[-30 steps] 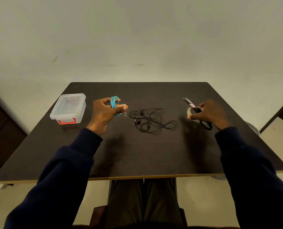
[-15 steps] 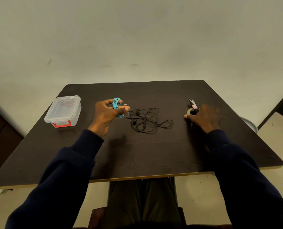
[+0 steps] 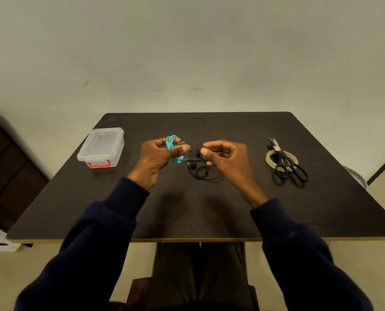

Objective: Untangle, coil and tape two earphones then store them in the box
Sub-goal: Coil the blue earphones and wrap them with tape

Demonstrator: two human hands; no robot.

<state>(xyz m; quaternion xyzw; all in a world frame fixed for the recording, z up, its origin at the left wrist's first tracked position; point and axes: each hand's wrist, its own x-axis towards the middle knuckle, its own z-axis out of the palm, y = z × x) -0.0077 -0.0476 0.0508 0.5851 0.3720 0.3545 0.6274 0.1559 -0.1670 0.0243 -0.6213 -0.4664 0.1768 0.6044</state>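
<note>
My left hand (image 3: pixel 155 160) grips a coiled blue earphone (image 3: pixel 172 143) just above the dark table (image 3: pixel 209 212), with a small pale strip sticking out by the thumb. My right hand (image 3: pixel 225 158) hovers close to its right with loosely curled fingers, thumb and forefinger slightly apart, and nothing visible in it. A tangled black earphone (image 3: pixel 202 173) lies on the table below and between the hands, partly hidden by the right hand. The clear plastic box (image 3: pixel 101 147) with a red clasp stands lidded at the left.
Black scissors (image 3: pixel 285 162) lie across a roll of clear tape (image 3: pixel 269 159) at the right of the table. A dark cabinet stands at the far left and my legs show under the table's near edge.
My right hand has let go of the scissors on the tape roll and moved left to the middle, next to my left hand. The left hand still holds the blue coil.
</note>
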